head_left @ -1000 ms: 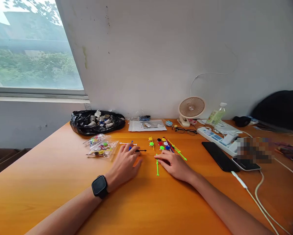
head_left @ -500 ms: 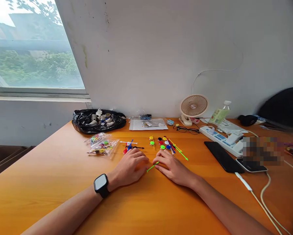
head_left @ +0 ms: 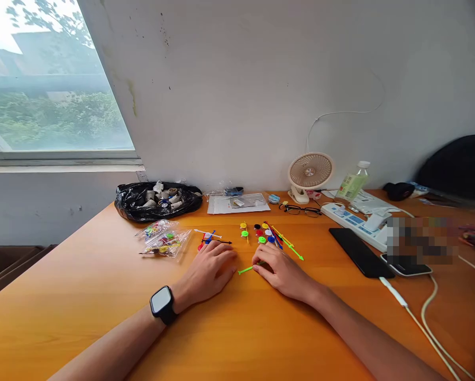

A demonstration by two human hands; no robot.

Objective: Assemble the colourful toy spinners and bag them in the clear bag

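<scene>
Between the thumb and fingers of my right hand (head_left: 283, 271) is a slim green plastic arrow (head_left: 246, 270); one end sticks out to the left and the rest is hidden by the fingers. My left hand (head_left: 206, 271) rests on the table, fingers loosely spread, with nothing visible in it. Just beyond its fingertips lie white, blue, red and black arrows with discs (head_left: 208, 236). A yellow arrow with a yellow and a green disc (head_left: 244, 233) lies past the gap between my hands. Several coloured discs (head_left: 259, 233) and loose arrows (head_left: 288, 243) lie beyond my right hand.
Clear bags of parts (head_left: 166, 244) and a black plastic bag (head_left: 132, 203) stand at the left. Toward the wall are a fan (head_left: 310, 171), glasses (head_left: 301, 210) and a bottle (head_left: 352, 182). A power strip (head_left: 350, 222), dark phone (head_left: 358, 252) and white cables (head_left: 394, 292) occupy the right.
The green arrow has turned flatter in my right hand, its free end still pointing left. My left hand has drawn slightly left, away from it. The whole view has shifted a little.
</scene>
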